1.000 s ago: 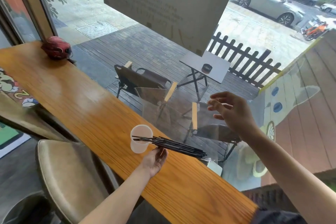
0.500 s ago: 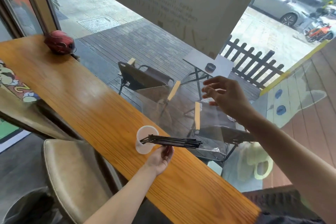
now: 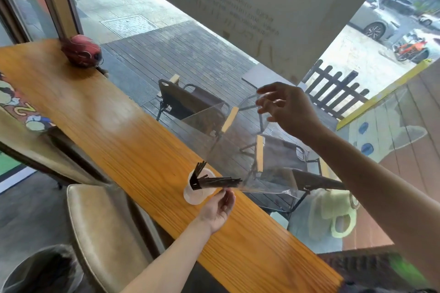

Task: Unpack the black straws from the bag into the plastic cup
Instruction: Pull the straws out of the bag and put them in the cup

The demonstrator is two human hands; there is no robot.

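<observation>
The black straws (image 3: 215, 182) lie nearly level, their long axis running left to right across the view, with the left ends over the mouth of the plastic cup (image 3: 194, 195) and the right ends still inside the open mouth of the clear bag (image 3: 259, 173). A few straws at the left have tipped and stand steeply up from the cup (they fan away from the level bundle), so some ends look to be already inside it, though the blur makes it hard to say how deep.

The left hand (image 3: 217, 209) is the nearer one: it sits just below and right of the cup, fingertips pinched at the lower edge of the bag mouth, right under the bundle. The right hand (image 3: 289, 109) is raised well above and to the right, fingers loosely curled; it seems to pinch the top of the transparent film, but I cannot tell for sure that it grips.

The cup stands on the wooden counter (image 3: 114, 131). As I judge it, the move ahead turns on tilting the bundle from level toward upright, left ends down, so the straws slide out of the bag into the cup.
</observation>
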